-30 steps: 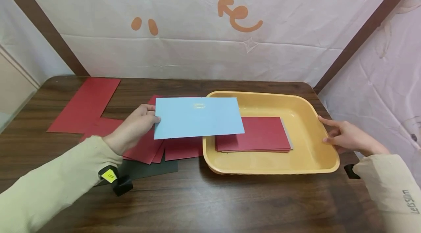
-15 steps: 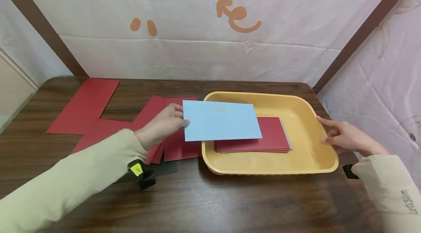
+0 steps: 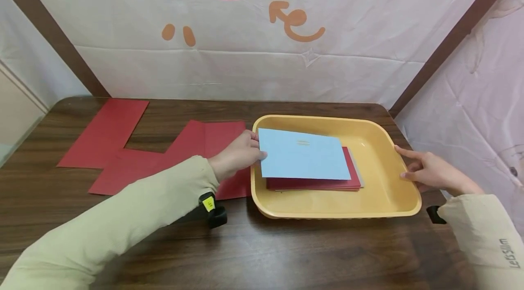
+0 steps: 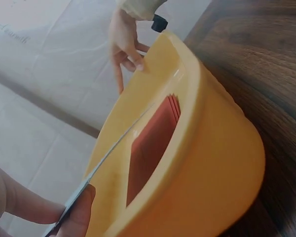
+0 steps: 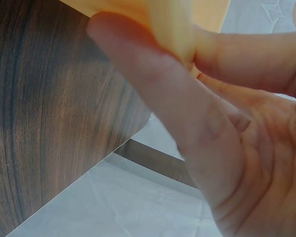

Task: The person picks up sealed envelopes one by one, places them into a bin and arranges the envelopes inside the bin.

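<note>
My left hand (image 3: 235, 157) pinches the left edge of a light blue card (image 3: 304, 155) with a small gold mark on it. The card hangs over a yellow plastic basin (image 3: 327, 206), tilted above a stack of red cards (image 3: 351, 162) lying inside. Seen from the left wrist, the light blue card (image 4: 111, 150) appears edge-on between thumb and finger, apart from the red stack (image 4: 153, 143). At the basin's right end, my right hand (image 3: 438, 172) grips the rim. The right wrist view has that rim (image 5: 172, 29) between thumb and fingers.
To the left on the brown wooden table (image 3: 286, 253) lie several red cards (image 3: 104, 133), some overlapping close to the basin's left side. My left sleeve covers part of them. Behind the table hangs a printed white cloth (image 3: 245, 69).
My left hand has carried the light blue card rightward, from above the loose red cards to above the stack in the basin. The right hand has stayed at the rim.
</note>
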Demonstrator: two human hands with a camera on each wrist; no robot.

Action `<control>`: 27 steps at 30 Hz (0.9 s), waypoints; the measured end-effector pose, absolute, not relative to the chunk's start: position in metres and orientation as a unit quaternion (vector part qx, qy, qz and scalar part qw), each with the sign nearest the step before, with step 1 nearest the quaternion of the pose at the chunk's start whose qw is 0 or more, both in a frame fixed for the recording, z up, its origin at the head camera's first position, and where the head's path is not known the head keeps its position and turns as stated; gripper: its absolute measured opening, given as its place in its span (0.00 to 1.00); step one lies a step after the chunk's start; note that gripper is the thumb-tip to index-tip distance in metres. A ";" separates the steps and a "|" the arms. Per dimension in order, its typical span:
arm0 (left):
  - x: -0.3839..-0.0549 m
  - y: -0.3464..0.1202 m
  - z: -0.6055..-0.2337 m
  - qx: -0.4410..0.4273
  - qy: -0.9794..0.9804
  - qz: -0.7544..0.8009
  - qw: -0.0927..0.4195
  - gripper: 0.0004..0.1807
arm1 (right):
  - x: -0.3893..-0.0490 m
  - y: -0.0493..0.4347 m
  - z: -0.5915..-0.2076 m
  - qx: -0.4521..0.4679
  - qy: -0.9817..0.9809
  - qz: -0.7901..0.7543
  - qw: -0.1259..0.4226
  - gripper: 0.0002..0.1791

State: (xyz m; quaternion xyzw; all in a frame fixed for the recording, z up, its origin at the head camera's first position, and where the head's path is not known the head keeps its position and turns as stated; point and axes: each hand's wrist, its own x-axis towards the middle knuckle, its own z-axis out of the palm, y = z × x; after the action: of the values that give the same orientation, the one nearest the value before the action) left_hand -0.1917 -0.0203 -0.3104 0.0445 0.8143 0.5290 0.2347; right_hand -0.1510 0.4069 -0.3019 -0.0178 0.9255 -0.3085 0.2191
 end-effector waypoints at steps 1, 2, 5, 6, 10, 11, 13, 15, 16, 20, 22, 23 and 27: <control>-0.193 -0.018 -0.311 0.045 0.817 0.525 0.233 0.22 | -0.151 0.407 -0.302 -0.015 0.925 -0.309 0.219 0.44; -0.193 -0.016 -0.312 0.046 0.820 0.522 0.233 0.22 | -0.151 0.407 -0.303 -0.016 0.926 -0.308 0.218 0.44; -0.196 -0.011 -0.315 0.045 0.824 0.514 0.234 0.19 | -0.151 0.407 -0.304 -0.020 0.927 -0.307 0.215 0.44; -0.197 -0.010 -0.316 0.045 0.825 0.512 0.235 0.19 | -0.151 0.407 -0.303 -0.019 0.927 -0.307 0.215 0.44; -0.199 -0.007 -0.318 0.048 0.826 0.508 0.239 0.18 | -0.151 0.408 -0.303 -0.019 0.924 -0.313 0.219 0.45; -0.200 -0.006 -0.318 0.049 0.825 0.508 0.241 0.19 | -0.151 0.409 -0.302 -0.017 0.923 -0.315 0.221 0.45; -0.201 -0.003 -0.319 0.055 0.827 0.505 0.241 0.19 | -0.151 0.410 -0.302 -0.018 0.922 -0.316 0.223 0.45; -0.202 -0.001 -0.320 0.060 0.832 0.497 0.240 0.21 | -0.151 0.410 -0.301 -0.021 0.922 -0.316 0.224 0.45; -0.203 0.000 -0.320 0.062 0.835 0.491 0.239 0.23 | -0.152 0.410 -0.301 -0.022 0.922 -0.315 0.224 0.45; -0.205 0.006 -0.318 0.065 0.865 0.437 0.237 0.40 | -0.152 0.410 -0.301 -0.022 0.923 -0.313 0.223 0.45; -0.206 0.009 -0.316 0.064 0.880 0.403 0.242 0.47 | -0.152 0.410 -0.301 -0.021 0.923 -0.313 0.224 0.45; -0.206 0.010 -0.316 0.063 0.887 0.386 0.245 0.49 | -0.152 0.410 -0.301 -0.021 0.923 -0.313 0.224 0.45; -0.207 0.016 -0.315 0.065 0.902 0.336 0.263 0.49 | -0.151 0.410 -0.301 -0.021 0.923 -0.313 0.225 0.45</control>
State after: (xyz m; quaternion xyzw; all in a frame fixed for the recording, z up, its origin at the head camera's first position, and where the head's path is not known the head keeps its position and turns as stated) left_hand -0.2069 0.0155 -0.3148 0.0652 0.9021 0.3361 0.2628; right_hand -0.1514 0.4096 -0.3012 -0.0209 0.9225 -0.3131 0.2247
